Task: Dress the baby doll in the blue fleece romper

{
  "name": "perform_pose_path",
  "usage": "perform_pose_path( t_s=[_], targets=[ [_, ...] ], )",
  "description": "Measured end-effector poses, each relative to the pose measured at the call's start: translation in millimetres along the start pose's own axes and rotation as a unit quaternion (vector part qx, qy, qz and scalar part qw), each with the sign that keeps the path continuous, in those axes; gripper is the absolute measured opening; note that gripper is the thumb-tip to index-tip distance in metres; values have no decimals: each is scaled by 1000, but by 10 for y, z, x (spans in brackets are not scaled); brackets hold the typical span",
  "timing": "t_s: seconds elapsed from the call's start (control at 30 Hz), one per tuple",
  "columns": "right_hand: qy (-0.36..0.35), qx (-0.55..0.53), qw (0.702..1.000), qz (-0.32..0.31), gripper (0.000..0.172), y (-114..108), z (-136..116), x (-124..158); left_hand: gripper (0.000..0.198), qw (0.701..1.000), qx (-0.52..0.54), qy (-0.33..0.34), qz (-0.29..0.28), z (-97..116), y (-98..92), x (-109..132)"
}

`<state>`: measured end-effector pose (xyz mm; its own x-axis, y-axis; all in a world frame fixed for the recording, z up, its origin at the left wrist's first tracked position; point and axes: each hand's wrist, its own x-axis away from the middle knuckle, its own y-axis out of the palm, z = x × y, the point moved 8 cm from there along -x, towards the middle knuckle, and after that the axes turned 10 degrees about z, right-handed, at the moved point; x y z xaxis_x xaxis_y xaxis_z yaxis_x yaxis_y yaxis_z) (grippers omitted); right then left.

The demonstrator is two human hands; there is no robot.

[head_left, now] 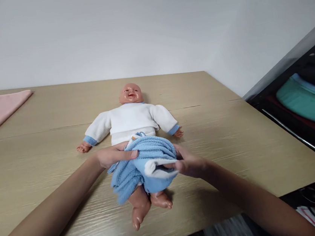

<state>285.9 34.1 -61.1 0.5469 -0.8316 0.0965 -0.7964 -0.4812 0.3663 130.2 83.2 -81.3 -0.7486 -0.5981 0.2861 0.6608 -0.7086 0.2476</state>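
A baby doll [131, 117] lies on its back on the wooden table, head away from me, in a white top with blue cuffs. Bunched blue fleece trousers [152, 149] cover its hips and upper legs, and both bare feet stick out below. My left hand [116, 155] is closed on the trousers at the left, thumb across the cloth. At the right, my right hand [189, 161] pinches the white-edged end of a trouser leg, which gapes toward me. Some of my right fingers are hidden behind the fabric.
A pink cloth [0, 109] lies at the table's far left. A black rack [294, 117] stands along the right side, holding folded green fabric [309, 100]. The wooden table [50, 153] meets a pale wall behind. Below its front edge is a blurred plastic-looking item [227, 233].
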Motion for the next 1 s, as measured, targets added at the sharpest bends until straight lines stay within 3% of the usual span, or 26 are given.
perform_pose_path(
  t_s=[0.07,0.17,0.33,0.47,0.53,0.67,0.73,0.8,0.87,0.93,1.0],
  targets=[
    [-23,-15,999,37,65,-37,2,-7,68,1000,-4,-19,13,6,4,5],
    [-45,-33,986,155,47,-134,15,5,68,999,-32,-39,3,93,124,20],
    [-104,71,959,254,29,-79,-171,80,53,984,-173,13,-27,347,485,33],
    [-78,154,933,316,24,-102,-237,165,24,969,-232,18,81,414,518,45],
    [-66,235,910,334,17,-114,-273,240,18,955,-274,24,110,415,516,80],
    [-123,446,821,335,12,-31,-491,431,21,920,-374,30,113,400,542,154],
    [-110,489,804,320,13,-1,-510,494,21,908,-404,43,104,405,576,178],
    [-52,491,816,301,13,-8,-434,530,22,899,-422,63,100,417,610,194],
    [10,438,861,258,13,25,-292,542,24,884,-450,84,97,422,649,207],
    [55,346,916,195,24,128,-140,551,33,864,-487,92,90,397,692,216],
    [74,287,943,152,35,231,-41,589,50,842,-524,89,86,358,731,219]
  ],
)
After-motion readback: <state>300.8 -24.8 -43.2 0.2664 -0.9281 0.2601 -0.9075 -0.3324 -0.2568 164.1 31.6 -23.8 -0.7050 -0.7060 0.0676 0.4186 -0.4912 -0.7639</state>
